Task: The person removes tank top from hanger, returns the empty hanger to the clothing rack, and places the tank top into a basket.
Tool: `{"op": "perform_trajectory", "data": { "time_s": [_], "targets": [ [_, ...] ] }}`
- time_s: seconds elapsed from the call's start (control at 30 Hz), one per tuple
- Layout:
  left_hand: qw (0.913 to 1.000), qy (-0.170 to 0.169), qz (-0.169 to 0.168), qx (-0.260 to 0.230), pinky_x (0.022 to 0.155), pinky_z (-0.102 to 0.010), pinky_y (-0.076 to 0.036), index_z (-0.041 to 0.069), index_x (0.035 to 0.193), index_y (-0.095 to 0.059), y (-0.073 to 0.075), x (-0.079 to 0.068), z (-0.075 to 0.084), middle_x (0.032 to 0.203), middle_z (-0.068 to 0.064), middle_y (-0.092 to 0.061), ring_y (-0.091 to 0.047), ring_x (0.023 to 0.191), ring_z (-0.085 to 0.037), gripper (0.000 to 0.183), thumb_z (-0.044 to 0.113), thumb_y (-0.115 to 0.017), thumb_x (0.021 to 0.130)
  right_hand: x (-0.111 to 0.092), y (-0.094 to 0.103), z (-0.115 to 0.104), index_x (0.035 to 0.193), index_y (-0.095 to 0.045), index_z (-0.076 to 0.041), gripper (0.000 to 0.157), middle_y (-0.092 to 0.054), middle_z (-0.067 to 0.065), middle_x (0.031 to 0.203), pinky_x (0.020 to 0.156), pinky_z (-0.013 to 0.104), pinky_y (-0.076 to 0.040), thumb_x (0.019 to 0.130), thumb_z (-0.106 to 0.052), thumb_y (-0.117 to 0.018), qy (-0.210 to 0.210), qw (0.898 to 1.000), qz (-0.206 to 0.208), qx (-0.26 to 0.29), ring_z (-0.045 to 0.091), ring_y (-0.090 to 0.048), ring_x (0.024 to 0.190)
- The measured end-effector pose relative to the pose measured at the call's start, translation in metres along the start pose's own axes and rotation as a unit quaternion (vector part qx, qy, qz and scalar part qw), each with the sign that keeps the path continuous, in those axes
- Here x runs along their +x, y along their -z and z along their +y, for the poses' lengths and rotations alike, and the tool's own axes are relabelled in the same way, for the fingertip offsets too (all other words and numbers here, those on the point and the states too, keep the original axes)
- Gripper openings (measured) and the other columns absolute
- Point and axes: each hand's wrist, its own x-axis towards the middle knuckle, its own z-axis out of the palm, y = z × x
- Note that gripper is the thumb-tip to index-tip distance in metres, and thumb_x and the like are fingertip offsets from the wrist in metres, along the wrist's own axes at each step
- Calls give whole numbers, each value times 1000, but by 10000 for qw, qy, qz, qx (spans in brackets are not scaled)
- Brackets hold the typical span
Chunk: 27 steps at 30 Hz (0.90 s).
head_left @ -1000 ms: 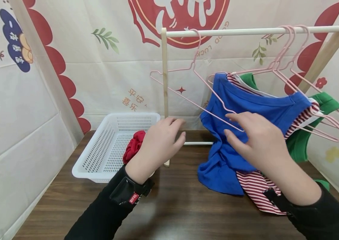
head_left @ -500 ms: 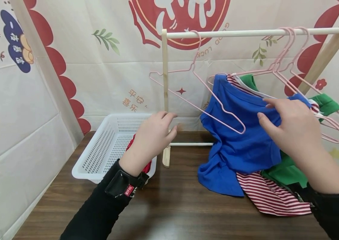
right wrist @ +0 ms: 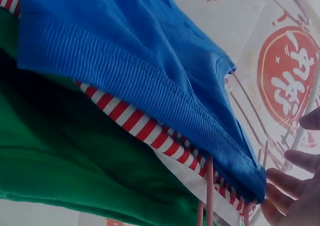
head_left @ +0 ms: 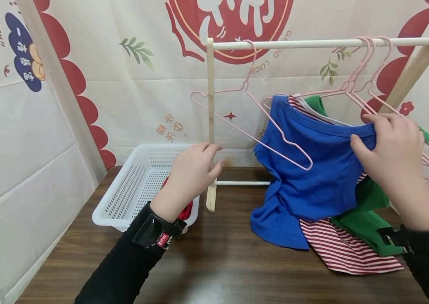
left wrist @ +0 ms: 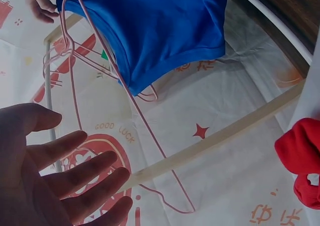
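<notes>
three tops (head_left: pixel 345 253) hang right on the rack (head_left: pixel 321 44), blue tank top (head_left: pixel 309 185) nearest, seemingly done; bare pink hanger (head_left: pixel 245 85) and red garment (head_left: pixel 187 211) in the left basket (head_left: pixel 107 216) look unfinished. left hand (head_left: pixel 191 169) spread, empty; right hand (head_left: pixel 398 145) loose-fingered at blue's shoulder.

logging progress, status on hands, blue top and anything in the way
Left hand empty, near basket. Right hand at shoulder of blue top, no grip visible. Blue top hung from rack; bare pink hanger overlaps its front in head view.
</notes>
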Motion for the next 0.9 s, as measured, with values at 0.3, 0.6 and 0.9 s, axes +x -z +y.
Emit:
{"op": "perform_trajectory", "data": {
  "time_s": [0.3,0.6,0.9],
  "targets": [
    [9999,113,-54,-30,80,-34,-53,9,123,-65,-3,-2,-3,116,-7,-65,-63,103,-22,34,26,-59,94,7,4,4,136,-44,11,53,-41,39,123,96,67,-25,94,-21,-49,-332,9993,-49,-169,54,-33,117],
    [9999,140,-76,-2,75,-35,-54,10,122,-65,-5,-5,-3,117,-6,-65,-63,101,-23,33,25,-59,94,3,4,5,148,-31,5,64,-41,39,132,87,70,-39,99,-33,-46,-860,9921,-827,-379,57,-42,113],
    [9999,87,-28,81,71,-33,-54,10,121,-66,-9,-9,-1,114,-5,-66,-64,99,-21,32,26,-59,94,-5,9,8,141,-29,10,72,-46,41,108,48,55,-44,100,-49,-34,-1579,9779,-1223,-616,53,-50,81]
  ]
}}
